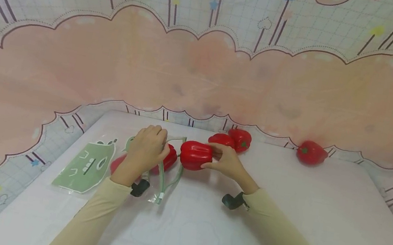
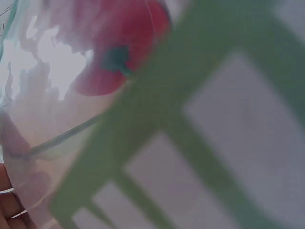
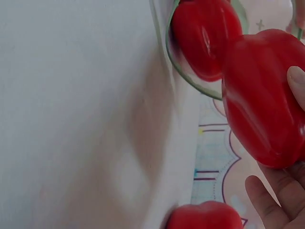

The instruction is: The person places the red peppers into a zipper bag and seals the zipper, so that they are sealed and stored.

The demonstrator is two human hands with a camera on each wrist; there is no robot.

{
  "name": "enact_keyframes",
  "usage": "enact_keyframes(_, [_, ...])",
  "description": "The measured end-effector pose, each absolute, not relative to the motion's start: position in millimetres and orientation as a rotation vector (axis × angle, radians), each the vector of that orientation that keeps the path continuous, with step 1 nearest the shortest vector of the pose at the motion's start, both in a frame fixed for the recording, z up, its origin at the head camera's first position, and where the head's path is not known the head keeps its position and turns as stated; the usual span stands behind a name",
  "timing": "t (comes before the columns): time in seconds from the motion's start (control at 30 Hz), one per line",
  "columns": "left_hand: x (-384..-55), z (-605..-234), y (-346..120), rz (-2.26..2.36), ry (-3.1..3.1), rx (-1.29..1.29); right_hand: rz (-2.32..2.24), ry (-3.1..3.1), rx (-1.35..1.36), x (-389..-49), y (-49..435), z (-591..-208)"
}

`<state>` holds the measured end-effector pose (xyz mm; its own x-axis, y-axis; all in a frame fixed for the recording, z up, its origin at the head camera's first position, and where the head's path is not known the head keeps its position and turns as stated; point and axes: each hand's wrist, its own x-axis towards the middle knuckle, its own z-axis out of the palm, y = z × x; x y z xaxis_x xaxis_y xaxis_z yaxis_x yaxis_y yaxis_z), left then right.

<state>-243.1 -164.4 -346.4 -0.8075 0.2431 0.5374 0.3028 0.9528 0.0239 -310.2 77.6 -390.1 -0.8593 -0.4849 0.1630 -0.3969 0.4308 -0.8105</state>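
My left hand (image 1: pixel 147 149) grips the upper edge of a clear plastic bag (image 1: pixel 83 169) with a green cartoon print and green trim. The mouth of the bag gapes to the right. Red bell peppers lie inside it; one pepper (image 3: pixel 205 40) shows just within the opening, and another (image 2: pixel 138 43) with a green stem appears through the plastic in the left wrist view. With thumb and fingers, my right hand (image 1: pixel 230 163) holds a red bell pepper (image 1: pixel 195 156) right at the bag's mouth, raised off the table. The left fingertips are partly hidden in the head view.
Two red bell peppers (image 1: pixel 242 141) lie together at the back of the white table (image 1: pixel 193 234). Another pepper (image 1: pixel 311 153) sits at the back right edge. A patterned cloth (image 1: pixel 204 76) rises behind the table.
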Motion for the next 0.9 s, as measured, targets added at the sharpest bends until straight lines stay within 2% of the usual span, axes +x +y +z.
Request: enact_keyframes(0.9, [-244, -346, -166, -0.122, -2.510, -0.445, -1.438, 2.538, -0.867, -309, 58, -395])
